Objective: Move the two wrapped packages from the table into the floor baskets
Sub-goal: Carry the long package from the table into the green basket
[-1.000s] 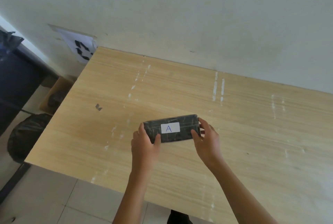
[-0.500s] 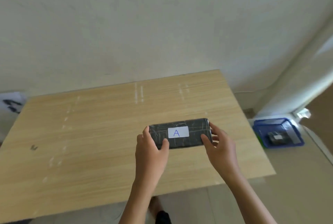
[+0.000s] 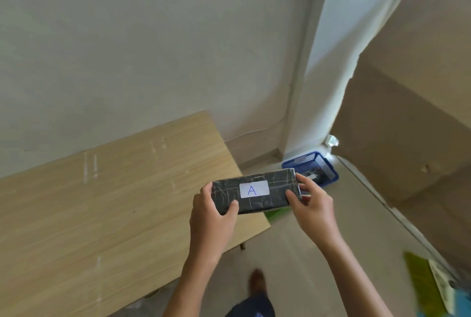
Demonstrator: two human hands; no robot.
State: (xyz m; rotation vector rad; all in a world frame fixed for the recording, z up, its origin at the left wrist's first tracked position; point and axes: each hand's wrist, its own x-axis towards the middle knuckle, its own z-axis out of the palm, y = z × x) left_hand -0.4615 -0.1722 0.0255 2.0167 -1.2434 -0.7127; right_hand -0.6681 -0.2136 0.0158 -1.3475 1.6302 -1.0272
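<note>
Both hands grip the black package [image 3: 256,191], label "A" up: left hand [image 3: 212,217] on one end, right hand [image 3: 314,208] on the other, in the air past the table [image 3: 107,202] corner. A blue basket [image 3: 319,165] sits on the floor beyond.

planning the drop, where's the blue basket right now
Head view, right of centre: the blue basket sits on the floor by the wall corner, just beyond the held package.

Package [image 3: 255,191] between both hands, above table [image 3: 107,202] corner; basket [image 3: 321,167] behind, on floor.
</note>
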